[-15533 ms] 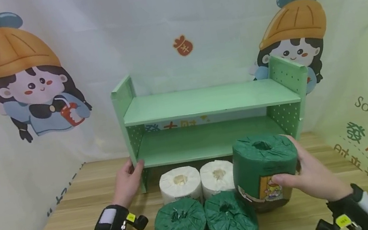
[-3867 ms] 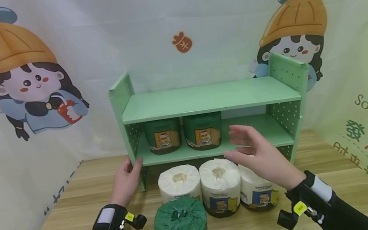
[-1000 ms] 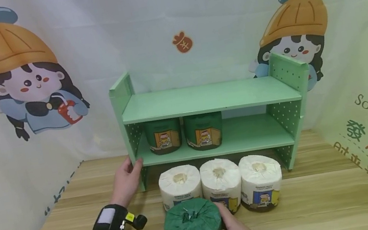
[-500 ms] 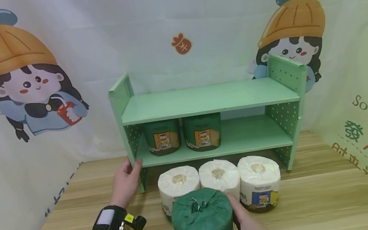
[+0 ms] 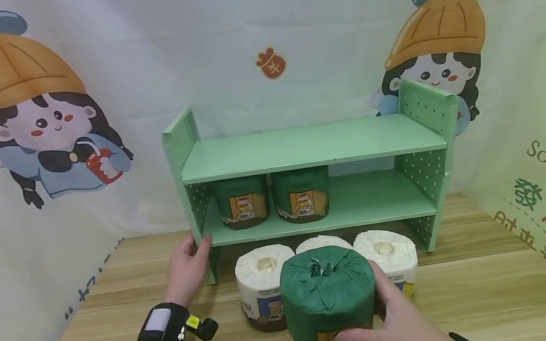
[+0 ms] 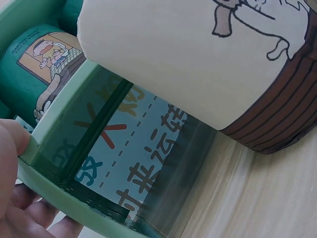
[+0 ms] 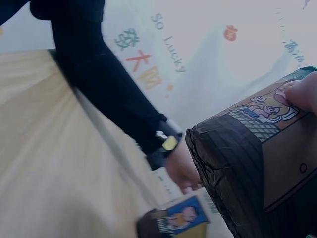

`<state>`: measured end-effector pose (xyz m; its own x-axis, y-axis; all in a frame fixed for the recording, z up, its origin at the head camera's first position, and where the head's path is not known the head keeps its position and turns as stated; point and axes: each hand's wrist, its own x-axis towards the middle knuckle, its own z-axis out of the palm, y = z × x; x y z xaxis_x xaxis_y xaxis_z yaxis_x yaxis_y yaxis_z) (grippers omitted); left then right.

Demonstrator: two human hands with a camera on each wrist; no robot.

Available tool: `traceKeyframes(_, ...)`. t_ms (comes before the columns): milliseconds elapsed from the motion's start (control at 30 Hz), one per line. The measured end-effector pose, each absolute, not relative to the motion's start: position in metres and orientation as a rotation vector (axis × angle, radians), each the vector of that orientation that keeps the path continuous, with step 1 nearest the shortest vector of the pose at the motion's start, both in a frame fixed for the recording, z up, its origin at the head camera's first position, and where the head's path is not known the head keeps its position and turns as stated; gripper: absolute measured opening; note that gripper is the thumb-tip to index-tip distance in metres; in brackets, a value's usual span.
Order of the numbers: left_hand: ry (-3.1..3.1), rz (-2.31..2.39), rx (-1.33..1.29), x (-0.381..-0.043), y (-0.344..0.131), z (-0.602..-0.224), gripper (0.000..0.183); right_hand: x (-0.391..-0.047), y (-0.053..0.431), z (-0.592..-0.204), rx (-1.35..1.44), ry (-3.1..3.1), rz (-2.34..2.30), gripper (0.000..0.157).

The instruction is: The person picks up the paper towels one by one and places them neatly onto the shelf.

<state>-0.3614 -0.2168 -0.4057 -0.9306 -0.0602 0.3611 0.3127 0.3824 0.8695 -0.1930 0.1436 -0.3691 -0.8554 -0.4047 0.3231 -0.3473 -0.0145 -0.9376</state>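
Observation:
My right hand (image 5: 407, 326) grips a green-wrapped toilet roll (image 5: 327, 289), thumb on its front label and fingers round its right side. The roll is upright and partly covers the white rolls behind it; its dark base fills the right of the right wrist view. My left hand (image 5: 189, 270) holds the left side panel of a light green two-tier shelf (image 5: 309, 144), thumb in front and fingers curled behind. On the lower tier, two green toilet rolls, a left one (image 5: 243, 203) and a right one (image 5: 302, 196), stand side by side.
Three white-wrapped toilet rolls stand in a row before the shelf: the left (image 5: 261, 285), the mostly hidden middle (image 5: 321, 241) and the right (image 5: 388, 250). All are on a wood-grain table (image 5: 502, 288). A printed cloth (image 5: 227, 32) hangs behind and at the sides.
The right hand has lifted the green roll from the table's front and carried it rightward and toward the shelf. Earlier, two green rolls came onto the lower tier. The left hand stays put.

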Motion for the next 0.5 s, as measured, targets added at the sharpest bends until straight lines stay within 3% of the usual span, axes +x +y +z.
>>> traceKeyframes(233,-2.314,-1.55,-0.206,-0.361,-0.217,-0.405,0.045,-0.2,0.157,-0.357,-0.985,2.218,-2.128,0.087)
traceKeyframes(500,-2.322,-1.539,-0.203,-0.36,-0.217,-0.405,0.046,-0.217,0.173,-0.352,-0.882,2.416,-2.113,0.082)
